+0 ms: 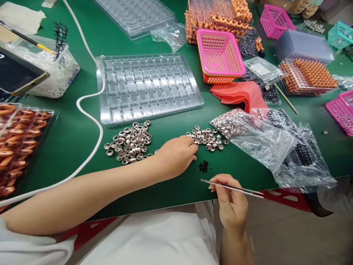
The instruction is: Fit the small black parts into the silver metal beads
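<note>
My left hand (176, 157) reaches across to the near-left edge of a small pile of silvery metal cups (206, 138). Its fingers are curled and closed, and whatever is between the fingertips is hidden. My right hand (231, 200) grips tweezers (234, 188) near the table's front edge, with their tips pointing left. Between the hands and the pile lies a little heap of tiny black pieces (203, 166). Left of my left hand, a larger pile of the same kind of metal cups (132, 141) is spread on the green table (165, 193).
Beyond the piles lies a clear compartment tray (149, 86). A white cable (91, 121) runs down the left side. To the right are plastic bags of parts (259, 136), red sheets (239, 94) and stacked baskets (220, 55). Another person's hands (300, 8) show at the far right.
</note>
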A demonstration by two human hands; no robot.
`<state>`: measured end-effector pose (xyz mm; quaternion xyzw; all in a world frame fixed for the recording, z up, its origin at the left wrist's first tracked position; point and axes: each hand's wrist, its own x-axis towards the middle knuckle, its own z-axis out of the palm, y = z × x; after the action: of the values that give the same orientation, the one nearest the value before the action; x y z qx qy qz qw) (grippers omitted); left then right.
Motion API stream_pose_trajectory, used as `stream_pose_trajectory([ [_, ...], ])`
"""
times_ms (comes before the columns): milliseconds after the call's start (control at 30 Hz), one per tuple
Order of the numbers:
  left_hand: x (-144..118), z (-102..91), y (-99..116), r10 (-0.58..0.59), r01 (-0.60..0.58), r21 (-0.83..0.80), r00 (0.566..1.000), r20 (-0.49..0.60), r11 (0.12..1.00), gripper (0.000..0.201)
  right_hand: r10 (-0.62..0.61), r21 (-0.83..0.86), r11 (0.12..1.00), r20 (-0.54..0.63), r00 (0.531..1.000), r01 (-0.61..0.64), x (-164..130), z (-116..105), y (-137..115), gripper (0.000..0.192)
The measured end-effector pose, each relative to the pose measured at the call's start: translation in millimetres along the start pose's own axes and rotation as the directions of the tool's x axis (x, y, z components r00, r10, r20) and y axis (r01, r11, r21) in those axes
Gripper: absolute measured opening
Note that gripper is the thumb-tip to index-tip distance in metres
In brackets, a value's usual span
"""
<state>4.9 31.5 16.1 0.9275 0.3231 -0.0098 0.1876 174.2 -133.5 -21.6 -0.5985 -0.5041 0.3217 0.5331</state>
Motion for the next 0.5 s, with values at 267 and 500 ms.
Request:
stream_pose_trajectory([
  [267, -1.2, 0.5, 0.2, -0.004, 0.004, 0.038, 1.000, 0.002, 0.999, 0.016, 0.069, 0.029, 0.997, 0.017, 0.997, -0.070, -2.3, 2.6, 0.0, 0.090],
  [500, -15.5, -6.3, 11.3, 0.049, -0.071, 0.151, 0.988, 0.148, 0.986, 0.025, 0.016, 0.080, 0.996, 0.130, 0.991, -0.027, 2.2, -9.7, -2.2, 0.054],
])
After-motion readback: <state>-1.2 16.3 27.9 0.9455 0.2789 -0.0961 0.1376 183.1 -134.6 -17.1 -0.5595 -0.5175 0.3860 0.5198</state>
